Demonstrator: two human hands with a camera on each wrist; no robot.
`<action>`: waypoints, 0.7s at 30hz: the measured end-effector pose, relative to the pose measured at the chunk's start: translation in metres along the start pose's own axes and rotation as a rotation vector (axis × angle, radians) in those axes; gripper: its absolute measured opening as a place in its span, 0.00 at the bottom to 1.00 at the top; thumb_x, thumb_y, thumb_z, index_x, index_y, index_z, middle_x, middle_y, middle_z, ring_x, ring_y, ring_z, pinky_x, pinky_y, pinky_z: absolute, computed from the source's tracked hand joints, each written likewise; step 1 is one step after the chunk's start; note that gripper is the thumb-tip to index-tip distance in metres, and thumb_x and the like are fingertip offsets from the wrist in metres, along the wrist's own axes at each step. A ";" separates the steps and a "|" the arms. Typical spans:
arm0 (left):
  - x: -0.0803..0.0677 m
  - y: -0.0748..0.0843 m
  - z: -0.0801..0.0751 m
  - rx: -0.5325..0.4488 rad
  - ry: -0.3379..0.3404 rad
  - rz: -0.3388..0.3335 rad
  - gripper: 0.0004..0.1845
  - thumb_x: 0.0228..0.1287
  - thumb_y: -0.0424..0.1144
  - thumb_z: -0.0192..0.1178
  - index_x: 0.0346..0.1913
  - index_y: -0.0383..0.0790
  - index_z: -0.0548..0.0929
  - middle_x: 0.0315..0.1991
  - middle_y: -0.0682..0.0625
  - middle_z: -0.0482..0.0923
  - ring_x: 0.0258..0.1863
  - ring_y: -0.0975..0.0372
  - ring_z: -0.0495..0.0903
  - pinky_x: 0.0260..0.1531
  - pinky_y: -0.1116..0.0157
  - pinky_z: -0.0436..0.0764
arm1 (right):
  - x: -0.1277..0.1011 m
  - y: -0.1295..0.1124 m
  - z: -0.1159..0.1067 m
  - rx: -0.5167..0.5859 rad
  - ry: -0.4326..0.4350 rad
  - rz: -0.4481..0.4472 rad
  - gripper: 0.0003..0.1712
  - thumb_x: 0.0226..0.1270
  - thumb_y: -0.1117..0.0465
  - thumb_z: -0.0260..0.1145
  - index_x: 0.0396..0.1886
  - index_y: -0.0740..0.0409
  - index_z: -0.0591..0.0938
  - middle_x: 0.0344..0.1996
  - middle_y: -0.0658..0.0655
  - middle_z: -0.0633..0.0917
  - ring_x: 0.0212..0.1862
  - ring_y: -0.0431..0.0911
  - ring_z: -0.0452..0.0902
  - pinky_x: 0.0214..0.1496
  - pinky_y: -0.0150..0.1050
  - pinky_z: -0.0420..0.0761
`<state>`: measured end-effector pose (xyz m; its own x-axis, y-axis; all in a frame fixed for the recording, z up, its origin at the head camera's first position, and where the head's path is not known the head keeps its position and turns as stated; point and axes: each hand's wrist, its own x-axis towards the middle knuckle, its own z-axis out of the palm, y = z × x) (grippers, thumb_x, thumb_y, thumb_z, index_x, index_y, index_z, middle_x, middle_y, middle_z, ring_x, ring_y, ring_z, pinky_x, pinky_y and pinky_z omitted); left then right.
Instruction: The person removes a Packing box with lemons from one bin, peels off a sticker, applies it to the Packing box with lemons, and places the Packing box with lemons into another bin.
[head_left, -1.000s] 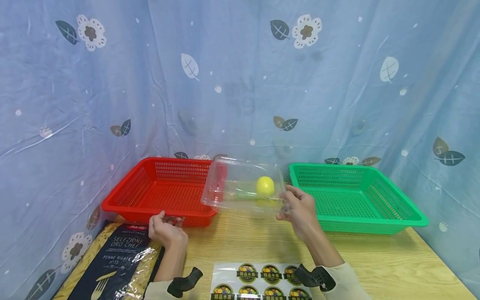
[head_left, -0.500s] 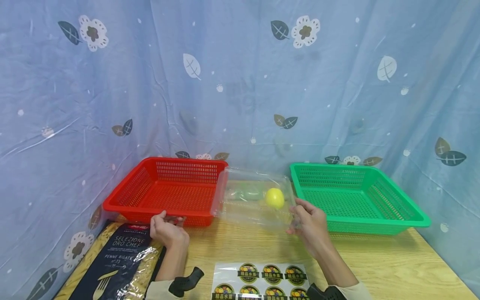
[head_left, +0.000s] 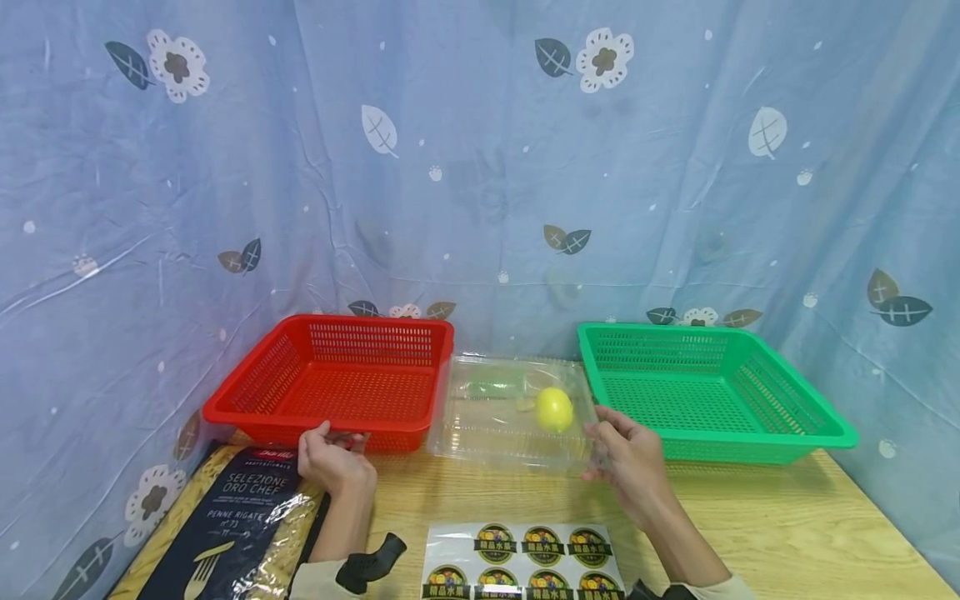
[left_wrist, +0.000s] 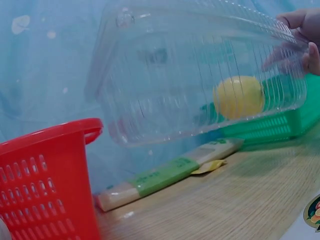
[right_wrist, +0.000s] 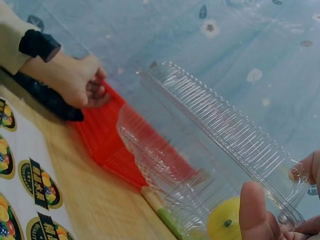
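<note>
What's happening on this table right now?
A person's right hand holds one end of a clear plastic clamshell box with a yellow lemon inside, between a red plastic basket and a green plastic basket. The left hand grips the red basket's near rim. A sticker sheet lies in front.

A light wooden table stands against a wrinkled blue curtain printed with leaves and white flowers, evenly lit
</note>
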<state>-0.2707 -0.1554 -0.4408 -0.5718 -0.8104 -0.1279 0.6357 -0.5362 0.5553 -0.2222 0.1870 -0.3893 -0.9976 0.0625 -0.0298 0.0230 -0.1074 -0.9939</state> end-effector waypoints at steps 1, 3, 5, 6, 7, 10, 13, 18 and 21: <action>0.000 0.000 0.000 0.002 0.000 0.002 0.10 0.68 0.29 0.46 0.28 0.36 0.74 0.15 0.50 0.71 0.09 0.61 0.68 0.11 0.66 0.76 | 0.000 0.000 0.000 -0.004 -0.001 -0.001 0.33 0.74 0.63 0.58 0.76 0.63 0.63 0.69 0.66 0.67 0.20 0.38 0.66 0.27 0.37 0.85; 0.000 0.000 0.000 0.005 0.002 0.004 0.11 0.68 0.29 0.46 0.27 0.36 0.73 0.14 0.50 0.71 0.09 0.61 0.68 0.11 0.66 0.76 | -0.001 0.002 0.000 -0.017 -0.001 0.002 0.33 0.74 0.63 0.58 0.76 0.63 0.63 0.66 0.66 0.67 0.21 0.38 0.65 0.27 0.38 0.85; 0.001 0.000 0.000 0.008 0.004 0.007 0.11 0.67 0.29 0.47 0.26 0.37 0.73 0.14 0.50 0.70 0.09 0.61 0.67 0.10 0.66 0.76 | -0.002 0.003 0.000 -0.030 -0.004 0.007 0.33 0.74 0.63 0.57 0.76 0.63 0.63 0.64 0.66 0.68 0.22 0.38 0.66 0.27 0.37 0.85; 0.001 0.001 0.001 0.009 0.006 0.008 0.11 0.67 0.29 0.47 0.26 0.37 0.73 0.14 0.50 0.70 0.09 0.61 0.67 0.10 0.66 0.76 | -0.002 0.003 -0.001 -0.040 -0.007 0.006 0.33 0.74 0.63 0.57 0.76 0.63 0.63 0.64 0.65 0.68 0.22 0.38 0.66 0.27 0.38 0.86; 0.001 0.001 0.002 0.009 0.005 0.010 0.11 0.67 0.29 0.47 0.25 0.37 0.72 0.14 0.50 0.70 0.09 0.61 0.67 0.10 0.66 0.76 | -0.003 0.004 -0.001 -0.045 -0.009 0.007 0.33 0.74 0.63 0.57 0.76 0.63 0.63 0.65 0.66 0.67 0.22 0.38 0.66 0.28 0.38 0.86; 0.001 0.001 0.004 0.007 0.008 0.012 0.11 0.66 0.29 0.48 0.25 0.38 0.73 0.14 0.50 0.69 0.09 0.62 0.67 0.10 0.66 0.76 | -0.004 0.006 -0.002 -0.060 -0.016 0.002 0.33 0.74 0.63 0.56 0.76 0.63 0.62 0.70 0.67 0.65 0.20 0.37 0.64 0.28 0.39 0.86; 0.000 0.001 0.005 0.011 0.015 0.009 0.11 0.67 0.29 0.47 0.25 0.38 0.73 0.14 0.50 0.69 0.09 0.62 0.67 0.11 0.67 0.75 | -0.005 0.008 -0.003 -0.066 -0.019 -0.006 0.33 0.75 0.62 0.56 0.76 0.64 0.62 0.73 0.68 0.63 0.18 0.37 0.61 0.28 0.39 0.86; -0.001 0.002 0.003 0.024 0.026 0.000 0.11 0.67 0.29 0.46 0.26 0.37 0.73 0.15 0.51 0.69 0.10 0.62 0.67 0.11 0.67 0.75 | -0.006 0.011 -0.002 -0.072 -0.014 -0.007 0.33 0.74 0.64 0.55 0.76 0.66 0.61 0.73 0.71 0.63 0.17 0.37 0.64 0.28 0.38 0.86; -0.002 0.003 0.003 0.024 0.027 -0.004 0.11 0.67 0.29 0.47 0.26 0.37 0.73 0.15 0.51 0.69 0.10 0.62 0.67 0.11 0.66 0.75 | -0.007 0.012 -0.001 -0.079 -0.005 -0.006 0.33 0.73 0.64 0.55 0.76 0.68 0.61 0.71 0.72 0.64 0.17 0.38 0.70 0.27 0.38 0.86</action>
<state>-0.2695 -0.1545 -0.4363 -0.5603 -0.8143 -0.1518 0.6208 -0.5341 0.5739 -0.2147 0.1862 -0.4014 -0.9980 0.0581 -0.0237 0.0221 -0.0280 -0.9994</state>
